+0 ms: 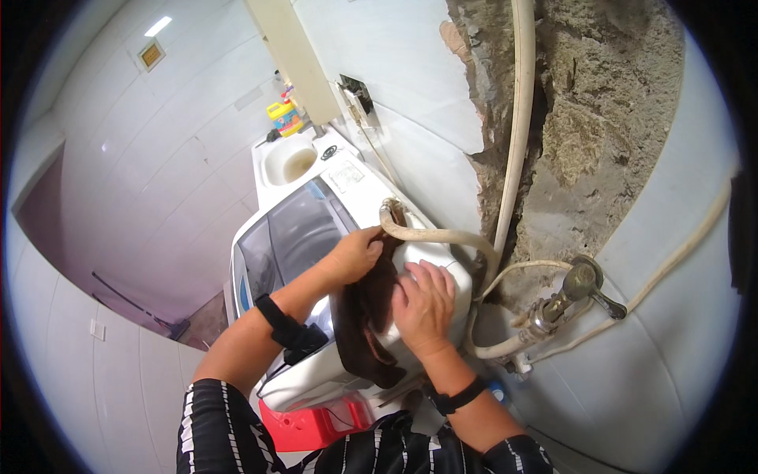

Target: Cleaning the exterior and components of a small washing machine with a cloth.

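A dark brown cloth (364,326) is draped over the top of a white washing machine (462,278), and one end hangs past its near edge. My left hand (355,258) pinches the upper part of this cloth, close to where a beige inlet hose (441,236) joins the machine. Flat on the top, with fingers extended, my right hand (423,302) lies along the cloth's right edge; its fingertips hide what is under them. Beneath my left forearm is the machine's grey see-through lid (290,237), which is down.
A metal tap (571,293) with a hose sticks out at right, below a broken wall patch (574,142) with a pipe (518,118). Beyond the machine are a white sink (272,160) and a yellow jug (286,118). A red plastic stool (302,423) stands near me.
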A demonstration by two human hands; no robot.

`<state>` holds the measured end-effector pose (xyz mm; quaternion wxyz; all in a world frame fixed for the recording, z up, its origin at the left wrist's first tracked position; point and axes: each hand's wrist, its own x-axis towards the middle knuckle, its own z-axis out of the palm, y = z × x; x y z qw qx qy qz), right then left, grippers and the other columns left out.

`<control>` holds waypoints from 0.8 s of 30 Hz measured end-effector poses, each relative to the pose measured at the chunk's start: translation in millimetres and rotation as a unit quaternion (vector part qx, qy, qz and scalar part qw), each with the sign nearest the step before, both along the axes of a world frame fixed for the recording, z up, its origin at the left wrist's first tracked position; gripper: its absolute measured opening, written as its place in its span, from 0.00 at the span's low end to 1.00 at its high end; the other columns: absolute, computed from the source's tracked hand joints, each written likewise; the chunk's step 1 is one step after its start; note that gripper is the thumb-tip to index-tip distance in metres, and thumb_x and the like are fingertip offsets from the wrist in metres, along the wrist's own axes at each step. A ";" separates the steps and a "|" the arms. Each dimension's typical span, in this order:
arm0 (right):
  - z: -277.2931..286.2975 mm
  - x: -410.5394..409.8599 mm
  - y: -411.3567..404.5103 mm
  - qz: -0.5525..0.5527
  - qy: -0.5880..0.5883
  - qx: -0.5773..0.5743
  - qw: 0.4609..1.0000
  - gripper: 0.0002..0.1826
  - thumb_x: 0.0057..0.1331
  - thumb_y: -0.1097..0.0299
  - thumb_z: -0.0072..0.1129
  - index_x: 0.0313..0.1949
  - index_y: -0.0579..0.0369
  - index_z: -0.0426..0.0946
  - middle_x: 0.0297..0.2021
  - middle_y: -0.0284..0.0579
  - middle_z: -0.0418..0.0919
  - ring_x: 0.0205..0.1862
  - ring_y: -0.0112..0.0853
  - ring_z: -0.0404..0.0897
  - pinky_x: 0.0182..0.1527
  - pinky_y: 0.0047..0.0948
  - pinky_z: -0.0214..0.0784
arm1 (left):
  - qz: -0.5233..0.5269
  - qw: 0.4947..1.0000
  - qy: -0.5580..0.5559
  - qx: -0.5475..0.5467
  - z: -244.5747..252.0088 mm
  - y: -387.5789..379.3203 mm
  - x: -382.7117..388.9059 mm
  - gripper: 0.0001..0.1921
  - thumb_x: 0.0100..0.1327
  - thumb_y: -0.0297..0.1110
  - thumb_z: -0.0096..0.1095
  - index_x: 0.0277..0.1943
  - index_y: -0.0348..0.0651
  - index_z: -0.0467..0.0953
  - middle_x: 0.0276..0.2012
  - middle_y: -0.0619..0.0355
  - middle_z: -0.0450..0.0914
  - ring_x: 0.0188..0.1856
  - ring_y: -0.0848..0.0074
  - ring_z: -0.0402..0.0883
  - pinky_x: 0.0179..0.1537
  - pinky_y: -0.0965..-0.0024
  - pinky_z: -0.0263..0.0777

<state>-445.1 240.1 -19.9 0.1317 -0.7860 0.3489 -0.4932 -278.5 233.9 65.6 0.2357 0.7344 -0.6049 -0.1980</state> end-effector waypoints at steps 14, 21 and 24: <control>3.1 1.0 -0.7 0.005 -0.009 -0.009 1.000 0.10 0.56 0.69 0.63 0.38 0.53 0.80 0.45 0.42 0.78 0.55 0.42 0.74 0.64 0.47 0.57 | -0.030 0.988 0.072 0.131 32.0 -5.3 31.3 0.21 0.65 0.30 0.53 0.60 0.35 0.74 0.36 0.57 0.81 0.36 0.80 0.74 0.43 0.74 0.73; 3.0 3.9 0.7 0.006 -0.016 -0.011 1.000 0.10 0.55 0.69 0.63 0.38 0.52 0.80 0.45 0.42 0.78 0.54 0.42 0.74 0.64 0.47 0.57 | -0.013 0.986 0.106 0.129 16.4 -12.5 42.3 0.22 0.66 0.32 0.55 0.63 0.39 0.73 0.31 0.60 0.79 0.28 0.82 0.71 0.30 0.76 0.71; 3.0 -0.4 -1.3 0.003 -0.006 -0.006 1.000 0.10 0.56 0.69 0.63 0.38 0.52 0.81 0.46 0.42 0.79 0.54 0.42 0.74 0.64 0.47 0.57 | -0.023 0.977 0.104 0.183 41.4 -8.6 35.9 0.23 0.67 0.32 0.57 0.64 0.43 0.73 0.27 0.64 0.74 0.22 0.84 0.67 0.22 0.77 0.65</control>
